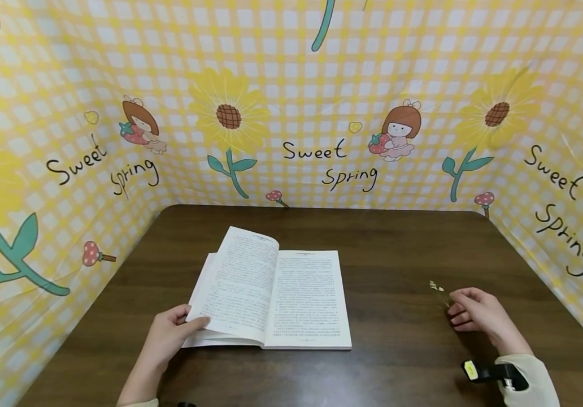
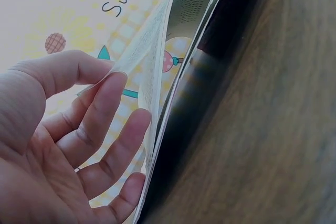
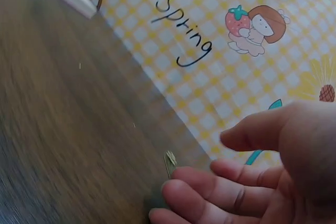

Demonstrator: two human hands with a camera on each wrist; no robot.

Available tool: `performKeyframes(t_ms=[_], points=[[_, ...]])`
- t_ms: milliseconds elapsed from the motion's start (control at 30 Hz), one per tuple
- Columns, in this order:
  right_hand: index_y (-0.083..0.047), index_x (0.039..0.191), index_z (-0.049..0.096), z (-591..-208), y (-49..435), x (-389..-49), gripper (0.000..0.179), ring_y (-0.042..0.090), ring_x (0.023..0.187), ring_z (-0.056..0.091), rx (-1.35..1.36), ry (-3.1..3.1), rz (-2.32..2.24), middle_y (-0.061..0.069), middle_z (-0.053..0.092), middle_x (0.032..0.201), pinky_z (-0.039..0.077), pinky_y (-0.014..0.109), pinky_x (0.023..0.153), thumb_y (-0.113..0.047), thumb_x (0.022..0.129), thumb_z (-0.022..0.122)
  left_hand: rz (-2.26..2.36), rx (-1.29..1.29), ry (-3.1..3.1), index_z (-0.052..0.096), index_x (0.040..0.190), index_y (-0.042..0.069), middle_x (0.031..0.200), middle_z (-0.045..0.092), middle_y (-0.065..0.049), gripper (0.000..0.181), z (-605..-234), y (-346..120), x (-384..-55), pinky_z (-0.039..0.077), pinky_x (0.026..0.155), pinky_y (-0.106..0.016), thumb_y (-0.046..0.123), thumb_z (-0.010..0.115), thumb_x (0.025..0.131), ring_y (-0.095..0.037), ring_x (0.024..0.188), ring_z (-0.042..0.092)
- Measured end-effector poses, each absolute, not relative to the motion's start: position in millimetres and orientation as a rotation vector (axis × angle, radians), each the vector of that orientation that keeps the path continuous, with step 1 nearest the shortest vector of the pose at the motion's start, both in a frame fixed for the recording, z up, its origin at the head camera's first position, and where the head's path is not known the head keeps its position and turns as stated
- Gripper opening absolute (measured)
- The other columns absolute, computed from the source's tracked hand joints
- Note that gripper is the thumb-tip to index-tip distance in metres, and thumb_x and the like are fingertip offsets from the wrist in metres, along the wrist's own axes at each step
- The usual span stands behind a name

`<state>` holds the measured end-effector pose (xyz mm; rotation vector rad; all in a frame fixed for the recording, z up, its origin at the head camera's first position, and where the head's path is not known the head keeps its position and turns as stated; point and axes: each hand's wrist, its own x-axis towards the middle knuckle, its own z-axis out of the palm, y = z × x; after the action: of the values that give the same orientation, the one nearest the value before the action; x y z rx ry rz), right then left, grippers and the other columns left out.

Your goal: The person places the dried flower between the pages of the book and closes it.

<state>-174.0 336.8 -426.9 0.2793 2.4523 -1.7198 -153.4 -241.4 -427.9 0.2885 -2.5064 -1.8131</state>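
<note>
An open book [image 1: 308,299] with printed pages lies on the brown table. At its lower left corner my left hand [image 1: 169,333] pinches a lifted page [image 1: 243,282] between thumb and fingertip; in the left wrist view the page [image 2: 137,51] bends up from the pinch, and the other fingers rest along the pages behind it. Well to the right of the book, a small sprig of pale dried flowers [image 1: 437,287] is right at the fingertips of my right hand [image 1: 482,316]. Seen from the right wrist, the thumb stands apart from the loosely bent fingers, and the sprig [image 3: 170,162] shows just beyond them.
The dark wooden table [image 1: 388,237] has rounded far corners. A yellow checked cloth [image 1: 312,85] with sunflowers and lettering hangs around its back and sides. A black strap device [image 1: 495,373] sits on the right wrist. Two tiny pale bits lie on the wood in the right wrist view.
</note>
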Motion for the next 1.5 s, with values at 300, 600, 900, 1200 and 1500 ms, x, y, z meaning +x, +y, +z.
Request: performKeyframes(t_ms=[300,600,900,1200,1500], points=[[0.017,0.108,0.056,-424,340,-178,0.036,0.018,0.064,0.063,0.312,2.621,-1.416,0.006,0.063,0.075,0.057,0.035,0.058,-0.017,0.098,0.059,-1.796,0.265,-2.503,0.066,0.088,-0.007,0.073,0.069,-0.003,0.015,-427,-240,-154,0.041,0.055,-0.023,0.001,0.077,0.082,-0.008,0.062,0.054],[0.011,0.091,0.066,-423,338,-183,0.023,0.017,0.057,0.062,0.331,2.727,-1.278,0.005,0.061,0.067,0.056,0.034,0.053,-0.012,0.092,0.065,-1.783,0.277,-2.509,0.066,0.086,-0.006,0.071,0.068,-0.002,0.015,-427,-240,-154,0.039,0.055,-0.023,0.001,0.077,0.081,-0.008,0.062,0.052],[0.011,0.085,0.068,-420,333,-184,0.020,0.016,0.053,0.061,0.303,2.812,-1.199,0.003,0.060,0.062,0.055,0.033,0.050,-0.006,0.091,0.060,-1.783,0.298,-2.513,0.065,0.086,-0.006,0.070,0.066,-0.002,0.016,-431,-241,-154,0.038,0.054,-0.023,0.002,0.078,0.081,-0.008,0.060,0.051],[0.007,0.080,0.065,-422,329,-183,0.021,0.016,0.053,0.057,0.223,2.855,-1.053,0.003,0.055,0.062,0.054,0.032,0.049,-0.004,0.093,0.052,-1.788,0.300,-2.516,0.065,0.086,-0.006,0.070,0.066,-0.002,0.016,-431,-241,-154,0.038,0.053,-0.023,0.002,0.078,0.081,-0.009,0.060,0.051],[0.008,0.084,0.063,-430,331,-183,0.019,0.015,0.054,0.056,0.185,2.878,-1.054,0.003,0.054,0.063,0.054,0.031,0.048,-0.006,0.092,0.052,-1.789,0.280,-2.505,0.064,0.085,-0.006,0.068,0.064,-0.002,0.015,-431,-241,-152,0.038,0.052,-0.022,0.000,0.077,0.080,-0.008,0.059,0.050]])
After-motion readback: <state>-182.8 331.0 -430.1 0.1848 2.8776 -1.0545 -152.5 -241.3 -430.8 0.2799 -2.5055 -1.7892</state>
